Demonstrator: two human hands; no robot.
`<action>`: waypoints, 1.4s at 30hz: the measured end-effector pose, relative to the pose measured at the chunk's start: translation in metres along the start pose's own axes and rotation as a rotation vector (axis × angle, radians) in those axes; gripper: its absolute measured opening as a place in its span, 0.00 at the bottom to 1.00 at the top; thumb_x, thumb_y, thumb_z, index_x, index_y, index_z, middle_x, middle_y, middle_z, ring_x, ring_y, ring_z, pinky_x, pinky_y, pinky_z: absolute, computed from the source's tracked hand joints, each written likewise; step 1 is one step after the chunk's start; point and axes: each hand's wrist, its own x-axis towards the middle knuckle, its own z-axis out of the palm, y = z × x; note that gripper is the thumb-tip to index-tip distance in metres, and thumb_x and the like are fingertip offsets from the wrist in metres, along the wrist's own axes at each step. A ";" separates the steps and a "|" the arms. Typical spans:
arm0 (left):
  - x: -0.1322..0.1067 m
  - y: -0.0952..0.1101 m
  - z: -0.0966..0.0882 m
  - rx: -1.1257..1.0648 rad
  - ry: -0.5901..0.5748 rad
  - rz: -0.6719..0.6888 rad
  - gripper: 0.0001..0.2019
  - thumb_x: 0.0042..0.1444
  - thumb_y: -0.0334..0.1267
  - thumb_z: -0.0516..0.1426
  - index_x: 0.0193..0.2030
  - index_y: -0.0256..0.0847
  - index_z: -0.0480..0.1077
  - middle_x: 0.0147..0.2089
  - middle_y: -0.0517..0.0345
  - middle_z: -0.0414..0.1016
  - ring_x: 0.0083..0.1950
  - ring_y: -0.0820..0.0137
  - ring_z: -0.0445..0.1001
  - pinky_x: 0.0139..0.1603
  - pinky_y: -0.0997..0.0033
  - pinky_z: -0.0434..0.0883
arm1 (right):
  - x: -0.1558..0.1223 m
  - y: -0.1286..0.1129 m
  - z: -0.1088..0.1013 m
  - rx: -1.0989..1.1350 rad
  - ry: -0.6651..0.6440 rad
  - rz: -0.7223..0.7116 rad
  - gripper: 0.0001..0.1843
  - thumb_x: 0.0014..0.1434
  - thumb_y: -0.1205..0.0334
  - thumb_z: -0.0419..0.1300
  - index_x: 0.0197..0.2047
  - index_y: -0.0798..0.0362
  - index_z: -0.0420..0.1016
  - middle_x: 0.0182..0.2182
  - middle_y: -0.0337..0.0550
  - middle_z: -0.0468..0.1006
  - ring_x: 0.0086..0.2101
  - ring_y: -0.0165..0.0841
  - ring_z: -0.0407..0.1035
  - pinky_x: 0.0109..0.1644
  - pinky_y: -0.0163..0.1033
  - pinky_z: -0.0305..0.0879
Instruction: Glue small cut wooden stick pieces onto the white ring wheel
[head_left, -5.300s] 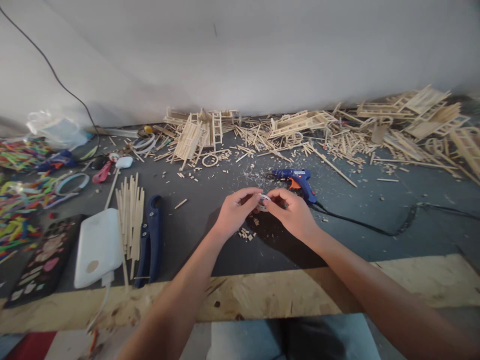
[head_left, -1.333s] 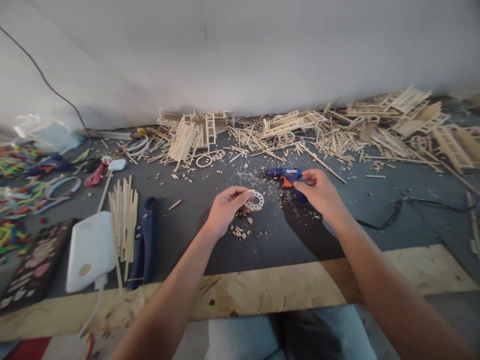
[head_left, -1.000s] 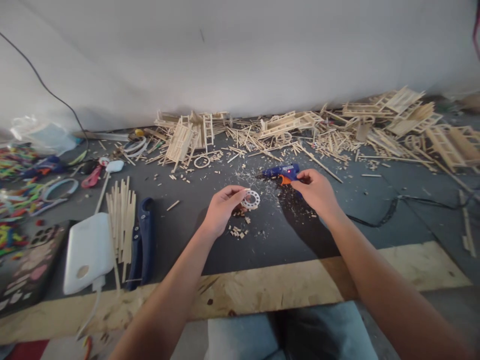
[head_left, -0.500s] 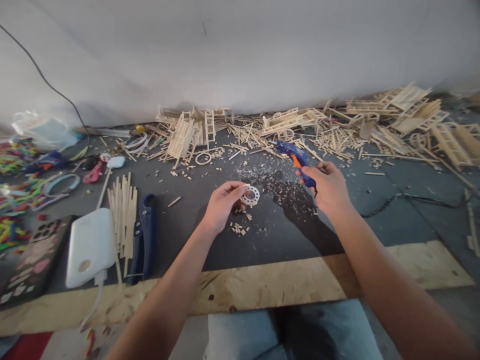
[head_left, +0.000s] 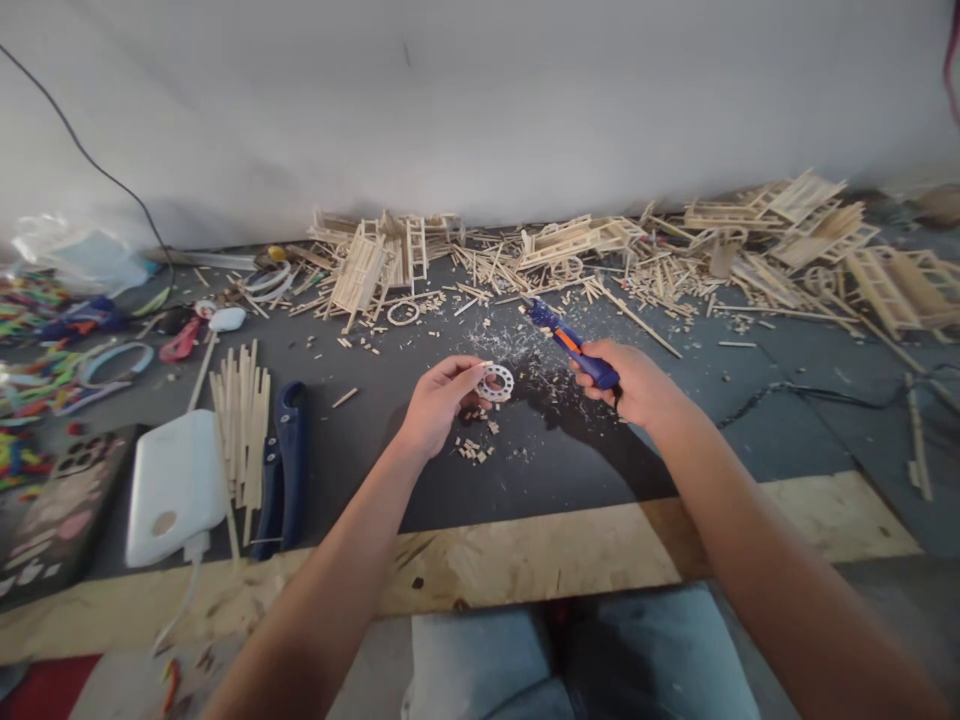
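My left hand [head_left: 444, 400] pinches a small pale ring with a row of holes [head_left: 497, 382] by its left edge, held a little above the dark table. My right hand [head_left: 626, 380] is wrapped round the handle of a blue and orange glue gun [head_left: 568, 343]. Its nozzle points to the far left, over glue strings and shavings [head_left: 517, 335]. Just below the ring lie small cut wood bits [head_left: 474, 450]. The ring and the glue gun are apart.
Wooden stick frames [head_left: 367, 265] and loose sticks line the wall. At left are a white power bank [head_left: 178, 488], a phone [head_left: 67, 505], a stick bundle [head_left: 241, 425] and a blue cutter [head_left: 285, 465]. A black cable [head_left: 817, 392] runs off to the right.
My right hand has moved slightly left and tilted the glue gun flatter, its nozzle now lower and nearer the ring. My left hand still holds the ring in nearly the same place.
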 end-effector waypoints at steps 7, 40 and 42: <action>0.000 -0.001 0.000 -0.015 -0.005 -0.004 0.10 0.47 0.41 0.63 0.32 0.37 0.72 0.30 0.58 0.76 0.28 0.73 0.73 0.29 0.73 0.72 | 0.004 0.002 -0.003 0.013 -0.116 -0.041 0.12 0.52 0.50 0.51 0.31 0.50 0.69 0.23 0.40 0.69 0.18 0.28 0.59 0.14 0.35 0.47; 0.004 -0.009 -0.005 -0.001 -0.073 -0.055 0.08 0.50 0.39 0.63 0.34 0.37 0.73 0.30 0.59 0.76 0.29 0.74 0.75 0.32 0.74 0.74 | -0.002 0.013 0.045 0.365 -0.233 -0.126 0.06 0.53 0.60 0.61 0.29 0.52 0.73 0.23 0.38 0.74 0.24 0.29 0.68 0.31 0.38 0.68; 0.004 -0.009 -0.006 0.000 -0.069 -0.058 0.08 0.50 0.39 0.63 0.34 0.37 0.73 0.30 0.58 0.76 0.29 0.74 0.75 0.32 0.74 0.74 | -0.002 0.013 0.044 0.388 -0.246 -0.107 0.05 0.53 0.61 0.61 0.33 0.52 0.74 0.23 0.37 0.73 0.24 0.29 0.68 0.31 0.38 0.67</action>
